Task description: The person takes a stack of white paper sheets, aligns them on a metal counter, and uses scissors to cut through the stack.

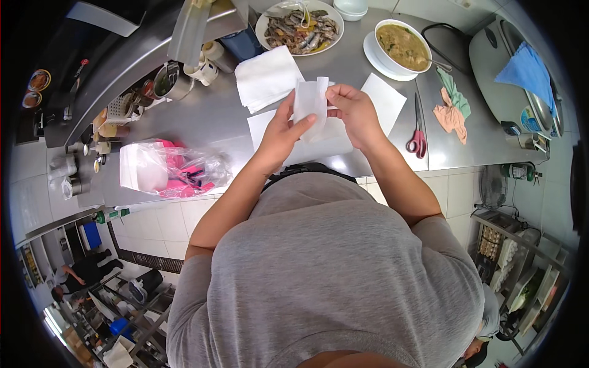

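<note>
Above the steel counter (215,116) I hold a small folded white paper (310,107), thin enough to look slightly see-through. Closed on its left side is my left hand (285,126), thumb across the front. My right hand (354,113) pinches its upper right edge, where a narrow strip stands up. White paper sheets (385,101) lie flat under and beside my hands. A stack of white paper napkins (268,76) sits just beyond my left hand. To the right of my right hand rest scissors (417,138) with dark red handles.
At the back stand a plate of small fish (304,30) and a bowl of soup (402,46) with a spoon. Crumpled green and peach cloths (452,113) lie right of the scissors. A clear plastic bag with pink items (190,168) is at the left front edge, near jars and pots (175,83).
</note>
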Motion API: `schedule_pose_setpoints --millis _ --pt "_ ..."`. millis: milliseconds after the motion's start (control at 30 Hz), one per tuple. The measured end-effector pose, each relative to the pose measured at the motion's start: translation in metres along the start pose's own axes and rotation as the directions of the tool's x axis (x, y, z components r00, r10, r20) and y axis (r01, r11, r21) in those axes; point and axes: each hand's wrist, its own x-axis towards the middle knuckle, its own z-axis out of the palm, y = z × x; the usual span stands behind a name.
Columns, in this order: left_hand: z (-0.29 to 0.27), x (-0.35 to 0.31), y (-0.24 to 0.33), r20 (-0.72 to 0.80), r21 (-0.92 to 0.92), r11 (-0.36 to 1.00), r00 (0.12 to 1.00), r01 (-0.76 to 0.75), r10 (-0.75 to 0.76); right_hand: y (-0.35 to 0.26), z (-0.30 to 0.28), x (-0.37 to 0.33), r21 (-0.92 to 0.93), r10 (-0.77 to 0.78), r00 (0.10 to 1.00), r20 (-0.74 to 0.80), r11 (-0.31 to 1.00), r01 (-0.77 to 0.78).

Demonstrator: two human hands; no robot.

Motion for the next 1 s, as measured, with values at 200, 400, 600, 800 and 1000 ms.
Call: schedule_pose_setpoints --millis 200,400,600,800,1000 --pt "-0.021 0.005 -0.020 -0.434 -0.124 0.991 0.901 -0.049 -0.010 0.007 -0.007 -0.004 0.313 -0.133 0.978 0.163 0.947 0.076" --pt "-0.046 0.018 -0.006 -0.158 -0.410 0.912 0.983 0.020 -0.092 0.000 -0.038 0.000 0.692 -0.211 0.938 0.275 0.721 -0.041" --pt "-0.022 0.032 -0.042 0.112 -0.711 0.683 0.985 0.170 -0.129 0.016 -0.057 0.007 0.791 -0.183 0.947 0.262 0.604 -0.102" --pt "-0.029 0.015 0.023 -0.051 0.729 0.646 0.923 -0.226 0.381 -0.004 -0.111 0.006 0.230 -0.243 0.961 -0.135 0.935 0.269" --pt "0.004 -0.023 0.074 0.456 0.827 0.114 0.776 -0.550 0.435 -0.067 -0.026 -0.017 -0.675 -0.509 0.779 0.367 0.430 0.599"
